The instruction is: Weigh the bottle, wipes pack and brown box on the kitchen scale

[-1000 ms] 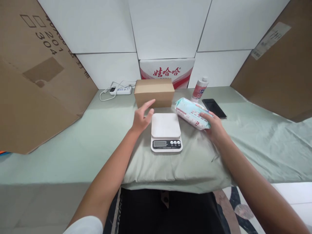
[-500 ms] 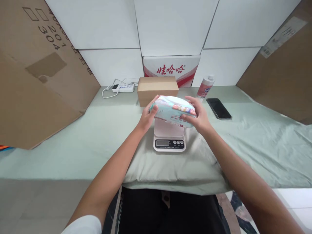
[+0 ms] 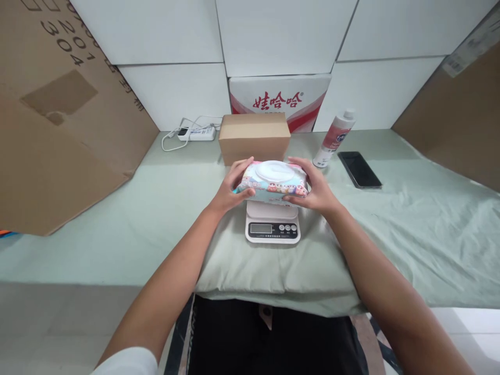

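A pack of wet wipes [image 3: 272, 182] with a white round lid and cartoon print lies flat over the platform of a small white kitchen scale [image 3: 272, 225]. My left hand [image 3: 231, 188] grips its left end and my right hand [image 3: 314, 188] grips its right end. The scale's display and three buttons show below the pack. The scale rests on a pale green pillow [image 3: 273, 271] on the green-covered surface.
Behind the scale stands a brown cardboard box [image 3: 254, 137], with a red-and-white carton [image 3: 279, 100] against the wall. A white bottle [image 3: 334, 138] and a black phone [image 3: 359, 169] lie to the right, a power strip [image 3: 196, 134] at back left. Large cardboard sheets [image 3: 58, 114] lean on both sides.
My right hand carried the wipes pack from the right side over to the scale, my left hand joined on its left end, and the pack came down level, lid up, over the platform.
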Motion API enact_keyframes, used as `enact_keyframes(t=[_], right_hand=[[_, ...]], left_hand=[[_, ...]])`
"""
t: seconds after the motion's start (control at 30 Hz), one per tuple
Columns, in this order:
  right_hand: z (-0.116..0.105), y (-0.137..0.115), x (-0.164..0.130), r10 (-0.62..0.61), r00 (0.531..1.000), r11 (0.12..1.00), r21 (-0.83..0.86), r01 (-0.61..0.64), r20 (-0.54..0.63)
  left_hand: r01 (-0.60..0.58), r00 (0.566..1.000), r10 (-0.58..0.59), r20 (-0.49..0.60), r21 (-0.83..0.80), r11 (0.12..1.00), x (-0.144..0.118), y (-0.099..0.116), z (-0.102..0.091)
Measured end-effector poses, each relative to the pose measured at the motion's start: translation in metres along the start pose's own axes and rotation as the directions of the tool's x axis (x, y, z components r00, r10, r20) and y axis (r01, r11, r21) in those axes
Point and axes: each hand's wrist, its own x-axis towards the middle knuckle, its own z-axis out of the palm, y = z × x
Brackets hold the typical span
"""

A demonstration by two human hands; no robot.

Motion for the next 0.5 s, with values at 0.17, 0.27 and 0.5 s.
enact_keyframes(t=[0.17, 0.27, 0.5], right_hand=[[-0.002, 0.002, 0.000, -0.034, 0.998, 0.999, 0.005, 0.034, 0.045], [-0.007, 0.005, -0.005, -0.019, 0.997, 0.999, 0.034, 0.016, 0.073], [-0.023, 0.012, -0.020, 0.104, 0.987, 0.994, 0.013, -0.107, 0.124]], left_hand=[[-0.033, 0.999, 0.036, -0.029, 0.083, 0.996, -0.007, 0.002, -0.004], [-0.059, 0.998, 0.062, -0.025, 0.108, 0.992, -0.011, 0.007, -0.007], [-0.129, 0.992, 0.125, 0.033, 0.193, 0.973, -0.010, 0.013, -0.018]])
